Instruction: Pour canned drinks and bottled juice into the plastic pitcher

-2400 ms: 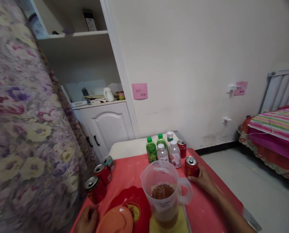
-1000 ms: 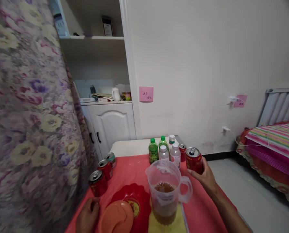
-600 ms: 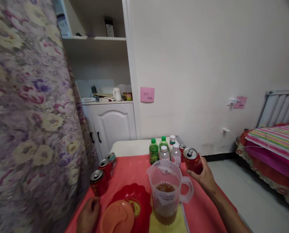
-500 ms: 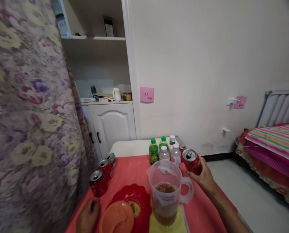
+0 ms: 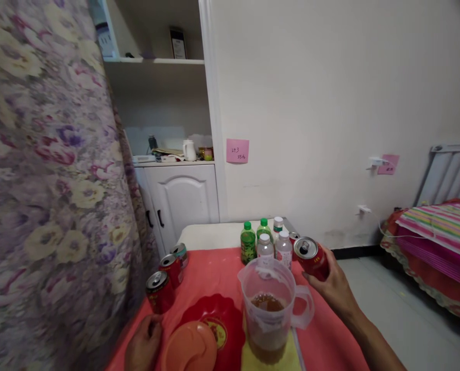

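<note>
The desk (image 5: 208, 268), covered in red, fills the lower centre of the frame, and on it a translucent measuring jug (image 5: 268, 314) of brown liquid is stood on a yellow cloth (image 5: 255, 360), beside a scalloped red plate (image 5: 235, 322). At lower right, a tilted red can (image 5: 311, 257) is held above the desk in the partly curled grip of the right hand (image 5: 332, 281); at lower left, the left hand (image 5: 143, 340) is rested with fingers loosely curled, its grip seemingly on nothing, near a black-and-red can (image 5: 160, 293).
</note>
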Action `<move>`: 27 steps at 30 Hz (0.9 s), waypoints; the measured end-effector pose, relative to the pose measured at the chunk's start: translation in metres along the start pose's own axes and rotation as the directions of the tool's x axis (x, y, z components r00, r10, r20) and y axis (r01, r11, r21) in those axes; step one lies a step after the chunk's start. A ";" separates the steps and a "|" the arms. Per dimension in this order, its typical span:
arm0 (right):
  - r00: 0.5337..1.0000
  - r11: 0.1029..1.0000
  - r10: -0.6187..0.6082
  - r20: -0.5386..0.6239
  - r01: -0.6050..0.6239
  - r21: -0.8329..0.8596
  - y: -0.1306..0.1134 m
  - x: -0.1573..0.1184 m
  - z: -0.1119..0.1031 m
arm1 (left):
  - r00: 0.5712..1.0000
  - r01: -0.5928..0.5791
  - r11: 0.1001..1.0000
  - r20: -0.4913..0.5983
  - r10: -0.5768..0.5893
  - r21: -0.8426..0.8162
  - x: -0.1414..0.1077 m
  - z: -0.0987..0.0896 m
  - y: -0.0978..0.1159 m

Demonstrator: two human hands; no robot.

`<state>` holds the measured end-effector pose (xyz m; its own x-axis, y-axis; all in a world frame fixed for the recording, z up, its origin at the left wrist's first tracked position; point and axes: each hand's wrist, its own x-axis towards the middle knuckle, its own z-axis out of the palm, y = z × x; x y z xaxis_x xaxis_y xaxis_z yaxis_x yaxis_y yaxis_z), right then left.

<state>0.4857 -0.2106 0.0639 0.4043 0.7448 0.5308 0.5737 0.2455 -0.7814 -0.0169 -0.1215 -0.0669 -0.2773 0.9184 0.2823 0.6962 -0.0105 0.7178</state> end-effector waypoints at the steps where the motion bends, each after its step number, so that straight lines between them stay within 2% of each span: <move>1: 1.000 1.000 0.013 -0.001 -0.013 -0.004 -0.005 0.001 -0.003 | 1.000 0.001 1.000 -0.006 -0.001 -0.001 0.000 0.001 -0.001; 3: 1.000 1.000 0.012 0.007 -0.012 -0.021 -0.015 0.006 -0.009 | 1.000 -0.010 1.000 -0.020 0.010 -0.004 -0.001 0.002 -0.002; 9: 0.976 0.975 -0.208 0.059 0.212 -0.067 -0.048 0.032 -0.024 | 0.999 -0.024 1.000 -0.032 0.024 0.006 -0.002 0.003 -0.003; 14: 0.953 0.953 -0.293 0.075 0.297 -0.053 -0.068 0.052 -0.027 | 0.998 -0.034 0.999 -0.046 0.034 0.000 -0.003 0.002 -0.005; 20: 0.925 0.929 -0.354 0.140 0.365 -0.062 -0.066 0.055 -0.022 | 0.996 -0.049 0.999 -0.075 0.048 -0.008 -0.003 0.002 -0.008; 27: 0.891 0.899 -0.416 0.181 0.433 -0.061 -0.055 0.050 -0.016 | 0.998 -0.036 0.999 -0.048 0.036 0.002 -0.004 0.000 -0.005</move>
<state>0.4854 -0.1964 0.1389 -0.0076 0.6740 0.7387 0.7347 0.5049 -0.4531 -0.0186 -0.1254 -0.0717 -0.2838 0.8974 0.3380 0.7070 -0.0423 0.7060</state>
